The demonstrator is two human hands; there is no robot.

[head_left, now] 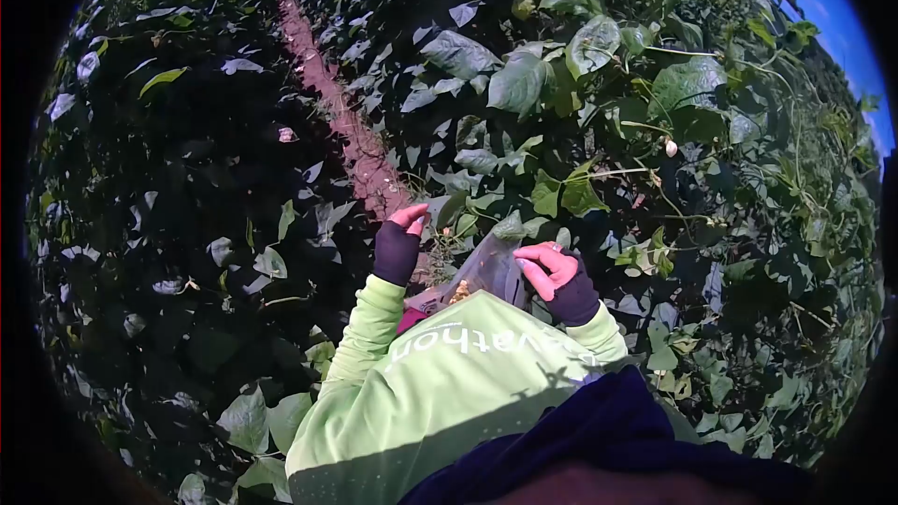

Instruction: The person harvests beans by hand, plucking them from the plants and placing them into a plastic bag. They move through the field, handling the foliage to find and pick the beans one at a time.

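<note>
A clear plastic bag (pixel 488 271) hangs open in front of my body, with small yellowish-brown pieces (pixel 459 292) showing low in it. My right hand (pixel 559 278), in a dark fingerless cover, has thumb and fingers closed at the bag's right edge. To the left of the bag, my left hand (pixel 403 241), covered the same way, is raised with its fingers curled together beside a green leaf; anything between the fingertips is too small to tell. Something magenta (pixel 412 320) shows below the left side of the bag, above my light green shirt (pixel 449 383).
Dense leafy vines (pixel 524 84) surround me on both sides. A narrow reddish soil path (pixel 341 122) runs from the hands up to the upper left. Thin stems cross at the right, near a pale flower bud (pixel 671 148). Dark fabric (pixel 608 421) shows at the bottom.
</note>
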